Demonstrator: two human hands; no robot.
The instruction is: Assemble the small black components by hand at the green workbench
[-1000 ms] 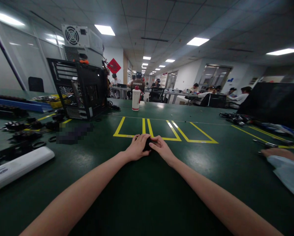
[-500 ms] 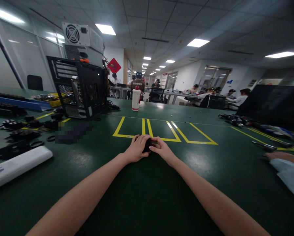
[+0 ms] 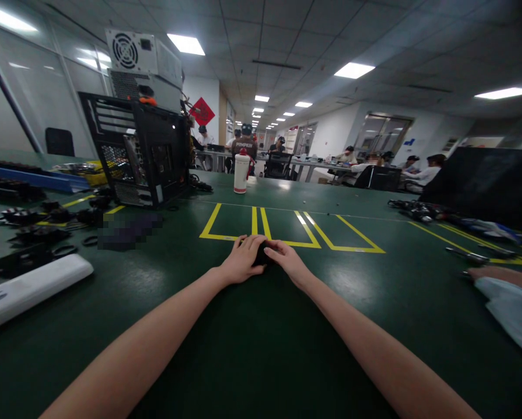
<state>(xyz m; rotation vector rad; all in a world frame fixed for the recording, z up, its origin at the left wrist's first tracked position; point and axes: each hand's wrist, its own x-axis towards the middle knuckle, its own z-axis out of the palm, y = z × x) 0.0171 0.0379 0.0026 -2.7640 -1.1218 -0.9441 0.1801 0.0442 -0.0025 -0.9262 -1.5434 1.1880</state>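
A small black object [image 3: 261, 255] is between my two hands, low over the green table [image 3: 269, 326]; its shape is mostly hidden. My left hand [image 3: 244, 259] wraps round its left side, fingers over the top and thumb below. From the right, my right hand [image 3: 287, 261] pinches at it with thumb and fingertips. Just beyond the hands, yellow tape [image 3: 282, 244] marks out several open-ended boxes on the table.
A white bottle [image 3: 240, 171] stands behind the tape. At left are a black computer case [image 3: 149, 154], black parts [image 3: 38, 235] and a long white object [image 3: 34, 291]. Cables [image 3: 418, 210] and another person's sleeve [image 3: 509, 311] are at right.
The view has tilted slightly, so most things sit a little higher. My right fingers have shifted slightly over the black object, which shows less. The other person's arm at right has moved a little.
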